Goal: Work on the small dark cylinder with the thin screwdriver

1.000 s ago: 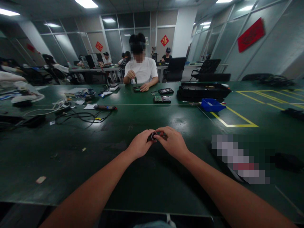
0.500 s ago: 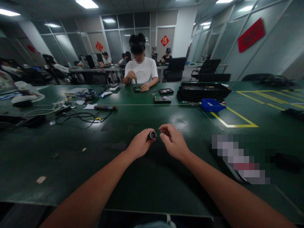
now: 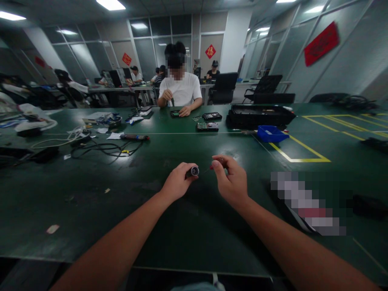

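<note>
My left hand (image 3: pixel 177 182) is closed around a dark cylinder with a silver-rimmed end (image 3: pixel 194 171). Its round end faces me, and small details inside the rim are too fine to make out. Just to the right, my right hand (image 3: pixel 232 180) pinches a small screwdriver (image 3: pixel 211 167) with a red part at the fingertips. A thin shaft points from it left toward the cylinder, apart from the rim. Fingers hide most of its handle. Both hands are above the dark green table (image 3: pixel 145 226).
Across the table a person (image 3: pixel 180 89) works on a hard drive (image 3: pixel 175 114). More drives (image 3: pixel 207 126), a black tray (image 3: pixel 260 116) and a blue bin (image 3: pixel 273 133) stand ahead. Cables (image 3: pixel 103 149) and a dark pen-like tool (image 3: pixel 135 137) lie left; a pixelated object (image 3: pixel 306 206) lies right.
My right hand has drawn back to the right, away from the cylinder, and the screwdriver's thin shaft now shows. My left hand has hardly moved.
</note>
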Action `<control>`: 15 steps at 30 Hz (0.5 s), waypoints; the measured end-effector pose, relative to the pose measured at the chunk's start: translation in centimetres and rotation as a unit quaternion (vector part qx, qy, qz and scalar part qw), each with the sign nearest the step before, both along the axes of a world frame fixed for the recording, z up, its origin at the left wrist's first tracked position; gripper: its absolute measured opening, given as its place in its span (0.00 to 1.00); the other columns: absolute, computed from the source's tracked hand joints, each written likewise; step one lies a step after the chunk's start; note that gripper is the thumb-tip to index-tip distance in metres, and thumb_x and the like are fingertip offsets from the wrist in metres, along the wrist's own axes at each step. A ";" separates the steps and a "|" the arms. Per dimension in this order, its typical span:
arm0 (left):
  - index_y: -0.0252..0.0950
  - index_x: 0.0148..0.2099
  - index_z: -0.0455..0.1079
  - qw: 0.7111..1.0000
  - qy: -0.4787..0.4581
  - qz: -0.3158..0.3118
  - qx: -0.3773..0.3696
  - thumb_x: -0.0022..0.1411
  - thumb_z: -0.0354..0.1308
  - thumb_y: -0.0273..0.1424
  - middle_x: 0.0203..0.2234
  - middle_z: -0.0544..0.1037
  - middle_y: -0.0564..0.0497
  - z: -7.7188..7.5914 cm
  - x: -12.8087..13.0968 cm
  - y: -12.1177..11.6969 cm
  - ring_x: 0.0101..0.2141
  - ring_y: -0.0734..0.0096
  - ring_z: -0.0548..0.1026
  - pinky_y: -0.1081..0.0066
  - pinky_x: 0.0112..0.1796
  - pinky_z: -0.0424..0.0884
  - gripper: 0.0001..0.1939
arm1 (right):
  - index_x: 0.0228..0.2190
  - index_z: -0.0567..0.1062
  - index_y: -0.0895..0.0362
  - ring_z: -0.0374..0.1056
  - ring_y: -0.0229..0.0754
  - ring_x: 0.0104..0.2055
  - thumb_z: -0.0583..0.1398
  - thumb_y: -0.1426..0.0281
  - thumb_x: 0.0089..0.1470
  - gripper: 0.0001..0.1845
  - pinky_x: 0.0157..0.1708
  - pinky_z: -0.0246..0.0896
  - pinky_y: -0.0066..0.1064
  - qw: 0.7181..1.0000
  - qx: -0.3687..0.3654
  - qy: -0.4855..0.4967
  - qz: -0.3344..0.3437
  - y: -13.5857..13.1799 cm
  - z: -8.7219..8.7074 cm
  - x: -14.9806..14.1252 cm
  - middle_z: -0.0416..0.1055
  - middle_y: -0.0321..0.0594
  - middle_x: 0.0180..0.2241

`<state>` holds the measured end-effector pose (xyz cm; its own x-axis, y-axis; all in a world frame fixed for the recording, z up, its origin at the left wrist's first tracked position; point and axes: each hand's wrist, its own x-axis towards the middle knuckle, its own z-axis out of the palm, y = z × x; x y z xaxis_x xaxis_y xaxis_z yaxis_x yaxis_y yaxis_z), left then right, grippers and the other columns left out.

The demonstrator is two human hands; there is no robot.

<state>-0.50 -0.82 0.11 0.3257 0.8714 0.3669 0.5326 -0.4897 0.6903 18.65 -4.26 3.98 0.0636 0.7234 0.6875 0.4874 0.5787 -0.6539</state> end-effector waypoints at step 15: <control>0.43 0.54 0.74 1.000 -0.007 0.015 -0.022 0.62 0.62 0.30 0.46 0.73 0.49 0.0 0.0 0.0 0.44 0.64 0.75 0.64 0.47 0.71 0.17 | 0.44 0.73 0.52 0.75 0.43 0.34 0.56 0.62 0.64 0.10 0.37 0.69 0.38 0.999 -0.029 0.012 0.004 0.1 -0.3 0.0 0.78 0.40 0.34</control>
